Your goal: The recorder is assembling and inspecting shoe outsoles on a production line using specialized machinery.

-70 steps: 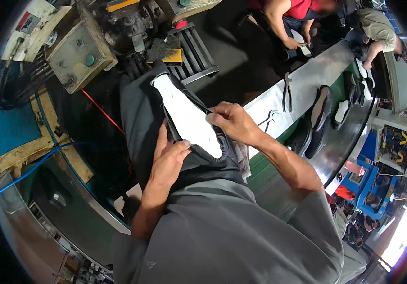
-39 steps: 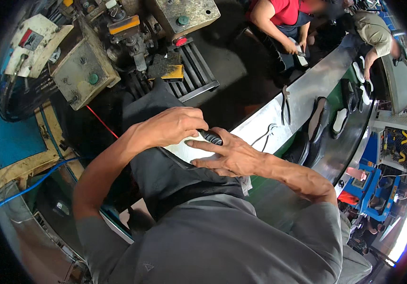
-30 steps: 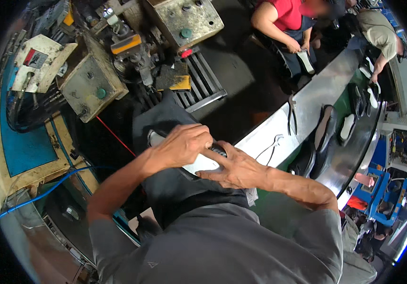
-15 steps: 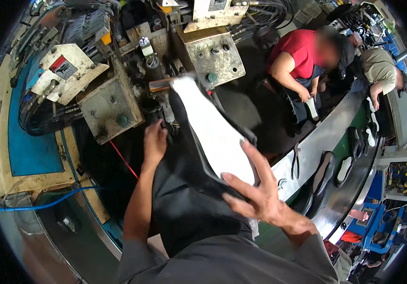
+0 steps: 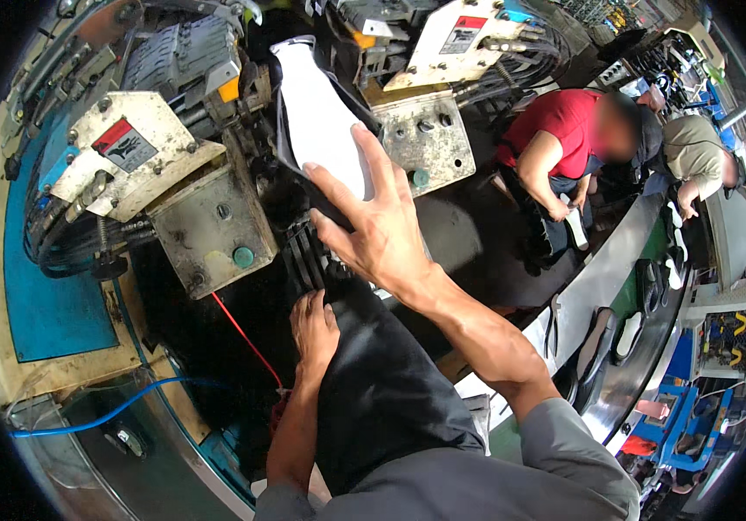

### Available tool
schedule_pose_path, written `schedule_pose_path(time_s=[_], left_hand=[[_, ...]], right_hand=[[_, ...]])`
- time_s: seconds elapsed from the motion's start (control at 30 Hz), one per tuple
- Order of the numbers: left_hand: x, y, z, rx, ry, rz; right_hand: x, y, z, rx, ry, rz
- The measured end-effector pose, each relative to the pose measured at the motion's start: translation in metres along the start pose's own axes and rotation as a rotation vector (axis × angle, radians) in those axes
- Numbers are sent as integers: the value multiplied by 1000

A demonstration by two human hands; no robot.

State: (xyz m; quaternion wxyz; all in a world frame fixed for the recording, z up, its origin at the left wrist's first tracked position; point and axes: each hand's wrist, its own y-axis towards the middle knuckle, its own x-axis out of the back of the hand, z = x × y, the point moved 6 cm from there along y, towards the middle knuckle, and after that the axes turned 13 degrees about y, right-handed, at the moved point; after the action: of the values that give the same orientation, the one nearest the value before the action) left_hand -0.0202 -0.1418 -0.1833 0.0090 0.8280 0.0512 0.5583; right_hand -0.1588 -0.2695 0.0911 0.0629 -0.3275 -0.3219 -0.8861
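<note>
A dark shoe upper with a long white sole side facing up lies over the machine at upper centre. My right hand grips its near end, fingers stretched over the white face and the dark edge. Its far end reaches in between two control boxes. Below it, my left hand is at a dark ridged machine part, fingers slightly bent, with nothing visible in them. The underside of the shoe is hidden.
Control boxes with green buttons stand left and right. A metal-edged conveyor on the right carries several dark shoes. Beyond it, a person in red holds a white-soled piece. A blue hose crosses at lower left.
My right hand has carried the shoe forward and left, farther into the machine. My left hand has come back lower, below the ridged part. The view has shifted slightly.
</note>
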Motion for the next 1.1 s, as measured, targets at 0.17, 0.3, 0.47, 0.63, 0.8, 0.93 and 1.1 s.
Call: schedule_pose_path(time_s=[0.17,0.3,0.47,0.63,0.8,0.93,1.1], left_hand=[[-3,1,4,-29,43,16],[-4,-2,9,-31,57,19],[3,-4,1,-14,10,11],[13,3,-3,5,6,-24],[10,4,8,64,27,-14],[10,1,-1,-5,40,13],[8,-3,-11,-56,44,-51]], right_hand=[[-10,-5,9,-6,-8,63],[-12,-73,-20,-74,259,-133],[-117,-89,-147,-515,531,159],[-132,-88,-166,-339,705,-25],[-14,-108,-96,-117,270,293],[55,-26,18,289,-64,112],[-4,19,9,253,-298,295]])
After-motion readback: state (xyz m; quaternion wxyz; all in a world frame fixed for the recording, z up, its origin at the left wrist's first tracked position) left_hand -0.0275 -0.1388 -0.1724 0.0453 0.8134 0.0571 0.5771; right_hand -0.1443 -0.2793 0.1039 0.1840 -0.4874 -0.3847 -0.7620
